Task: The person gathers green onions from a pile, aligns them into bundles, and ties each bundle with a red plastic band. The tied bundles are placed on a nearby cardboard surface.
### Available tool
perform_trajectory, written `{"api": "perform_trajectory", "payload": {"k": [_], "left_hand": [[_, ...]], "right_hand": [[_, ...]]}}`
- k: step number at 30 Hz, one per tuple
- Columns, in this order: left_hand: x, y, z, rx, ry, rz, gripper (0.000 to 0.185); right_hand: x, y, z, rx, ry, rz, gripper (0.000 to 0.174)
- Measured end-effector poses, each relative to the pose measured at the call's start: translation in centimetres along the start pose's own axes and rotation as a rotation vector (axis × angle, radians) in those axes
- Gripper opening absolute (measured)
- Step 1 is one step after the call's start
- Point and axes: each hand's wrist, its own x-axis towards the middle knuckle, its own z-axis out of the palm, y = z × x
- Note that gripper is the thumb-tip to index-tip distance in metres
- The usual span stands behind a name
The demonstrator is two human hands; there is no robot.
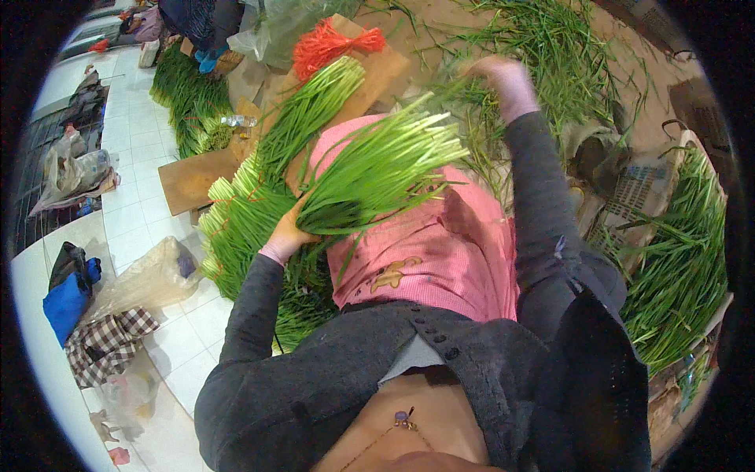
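Note:
My left hand [294, 229] grips a thick bunch of long green leafy stalks, probably garlic chives [383, 165], by the leafy part. The pale stem ends point up and right, over the pink cloth [413, 265] on my lap. My right hand [492, 68] is raised at the upper right, blurred, near loose green blades; whether it holds any cannot be told. Another bunch [312, 112] lies on the wooden board [377, 79] in front of me, beside a bundle of red ties [336, 46]. Stacked bunches with red ties [236, 230] lie left of my left hand.
Loose green blades [537, 41] cover the floor at upper right. A large container of greens [684, 265] stands at right. More bunches [191, 94], a plastic bottle [239, 121] and another person [200, 23] are at upper left. A plastic bag [147, 280] lies on the left tiles.

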Motion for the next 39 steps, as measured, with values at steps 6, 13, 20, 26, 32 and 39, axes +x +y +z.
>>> {"api": "perform_trajectory", "payload": {"k": [6,13,20,26,32,39], "left_hand": [[3.1,-6.3,-2.4,-0.594,-0.247,-0.531,0.072],[-2.0,-2.4,-3.2,-0.515,-0.436,-0.176,0.061],[-2.2,-5.3,-0.9,-0.604,-0.526,-0.104,0.025],[-1.6,-7.0,-0.9,-0.563,-0.45,-0.385,0.04],[-0.7,-6.4,-0.6,-0.46,-0.563,-0.391,0.038],[-1.0,-11.6,-0.2,-0.842,-0.68,-0.127,0.037]], "right_hand": [[-4.8,-3.0,-6.0,-0.338,0.718,0.15,0.064],[-12.4,2.4,6.2,0.401,-0.286,0.323,0.057],[-11.5,-1.1,6.0,-0.229,-0.469,0.47,0.035],[-10.8,-3.7,7.1,-0.539,0.202,-0.191,0.033],[-8.0,-5.1,12.6,-0.999,0.146,-0.083,0.025],[-4.7,-8.7,0.2,-1.294,0.926,-0.252,0.058]]}}
